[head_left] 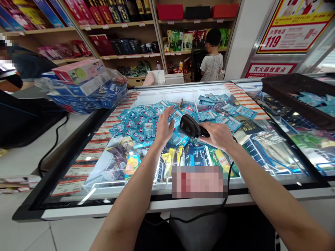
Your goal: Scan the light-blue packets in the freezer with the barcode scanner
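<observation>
My right hand is wrapped round the handle of a black barcode scanner, its head pointing away to the left. A black cable runs from it down past the front edge. My left hand hovers at or just over a heap of small blue packets, fingers apart with nothing seen between them. More blue packets lie behind and right of the scanner. All of them rest on the glass top of a chest freezer. Whether my left fingertips touch a packet is hard to see.
Wrapped boxes stand at the freezer's back left corner. A dark brown basket with blue packets sits on the right. Under the glass are yellow packs and wire baskets. A person stands by the shelves; another is at far left.
</observation>
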A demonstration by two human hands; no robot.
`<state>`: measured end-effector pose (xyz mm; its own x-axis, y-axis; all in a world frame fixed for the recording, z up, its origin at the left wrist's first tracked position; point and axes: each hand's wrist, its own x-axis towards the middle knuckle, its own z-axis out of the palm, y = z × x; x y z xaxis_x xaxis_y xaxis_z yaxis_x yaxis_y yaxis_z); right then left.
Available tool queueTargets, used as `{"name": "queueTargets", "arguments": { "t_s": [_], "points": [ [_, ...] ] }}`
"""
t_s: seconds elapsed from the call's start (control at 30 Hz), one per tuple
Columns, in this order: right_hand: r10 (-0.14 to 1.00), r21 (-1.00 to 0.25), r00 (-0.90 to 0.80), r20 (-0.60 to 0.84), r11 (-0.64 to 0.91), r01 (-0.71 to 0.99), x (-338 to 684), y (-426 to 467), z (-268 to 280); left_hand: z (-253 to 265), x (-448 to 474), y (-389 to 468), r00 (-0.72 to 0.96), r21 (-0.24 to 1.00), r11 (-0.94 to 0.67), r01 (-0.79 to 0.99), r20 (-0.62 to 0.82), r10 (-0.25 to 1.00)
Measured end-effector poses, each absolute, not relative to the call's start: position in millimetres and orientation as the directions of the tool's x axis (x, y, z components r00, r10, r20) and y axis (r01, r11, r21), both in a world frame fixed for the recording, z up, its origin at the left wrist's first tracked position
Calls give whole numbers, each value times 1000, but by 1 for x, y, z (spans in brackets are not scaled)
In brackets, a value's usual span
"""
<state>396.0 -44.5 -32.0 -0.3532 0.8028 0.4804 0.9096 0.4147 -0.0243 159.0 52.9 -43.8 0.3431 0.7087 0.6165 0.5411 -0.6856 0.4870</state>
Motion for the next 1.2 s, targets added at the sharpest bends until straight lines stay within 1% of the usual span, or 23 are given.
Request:
{"name": "queueTargets", "arguments": {
  "t_s": [0.17, 0.3, 0.37, 0.43, 0.5, 0.57, 0.6, 0.67, 0.73, 0.8, 0.93, 1.1, 1.2],
  "points": [
    [792, -13, -373, 484, 432, 902, 395, -46, -33, -46, 158, 51, 331, 477, -684, 552, 628, 705],
    [791, -5, -373, 485, 429, 903, 396, -46, -34, -45, 157, 50, 358, 440, -703, 559, 637, 683],
    [787, -2, -359, 501, 416, 909, 397, -45, -36, -45, 152, 53, 358, 422, -686, 592, 625, 694],
    [781, -7, -329, 531, 392, 920, 400, -44, -37, -46, 144, 55, 327, 410, -631, 658, 600, 731],
    [777, -17, -283, 562, 353, 936, 403, -42, -38, -46, 136, 56, 250, 396, -540, 743, 584, 772],
    [778, -27, -237, 582, 309, 951, 405, -41, -38, -46, 132, 54, 189, 358, -469, 807, 596, 780],
    [780, -31, -217, 587, 290, 957, 406, -41, -38, -46, 132, 52, 190, 330, -462, 823, 607, 772],
    [784, -37, -195, 589, 268, 963, 407, -40, -38, -46, 135, 49, 272, 262, -513, 817, 610, 744],
    [787, -37, -194, 586, 265, 964, 407, -40, -38, -49, 140, 47, 394, 198, -588, 784, 573, 719],
    [790, -31, -205, 578, 272, 962, 407, -40, -38, -53, 141, 49, 466, 158, -618, 770, 522, 715],
    [798, -32, -182, 575, 244, 969, 409, -40, -40, -61, 131, 59, 424, 169, -570, 804, 509, 749],
    [809, -44, -124, 574, 182, 982, 412, -39, -42, -65, 126, 61, 345, 147, -515, 844, 588, 732],
    [812, -43, -121, 570, 177, 983, 412, -39, -43, -64, 136, 56, 327, 144, -519, 843, 628, 706]
  ]
}}
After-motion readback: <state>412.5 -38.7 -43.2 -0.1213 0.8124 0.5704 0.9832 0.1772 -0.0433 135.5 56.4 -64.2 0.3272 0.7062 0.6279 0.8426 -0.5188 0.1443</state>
